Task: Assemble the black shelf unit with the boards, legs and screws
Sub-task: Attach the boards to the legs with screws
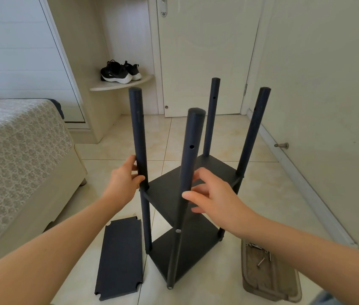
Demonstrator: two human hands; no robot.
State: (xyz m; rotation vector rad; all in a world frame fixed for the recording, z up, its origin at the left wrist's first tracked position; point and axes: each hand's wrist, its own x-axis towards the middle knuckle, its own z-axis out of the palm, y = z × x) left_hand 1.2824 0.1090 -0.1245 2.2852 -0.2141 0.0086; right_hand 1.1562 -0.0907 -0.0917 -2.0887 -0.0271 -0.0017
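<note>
Your left hand is curled around the front-left leg of the black shelf unit, thumb and fingers closed on it just above the middle board. Your right hand is loosely open, its fingers spread against the nearest leg, touching it without wrapping round. That shelf unit stands on the tiled floor straight ahead of you, with four dark round legs rising well above the middle board and a lower board fixed beneath it. A silver screw head shows on the nearest leg between the two boards, and empty holes show higher up the legs. To the left of the unit, one loose board with notched corners lies flat on the floor. On the right, near the wall, a beige tray holds several loose screws. Further left is a bed with a patterned cover; beyond it, a pair of black shoes sits on a corner shelf beside a closed door.
</note>
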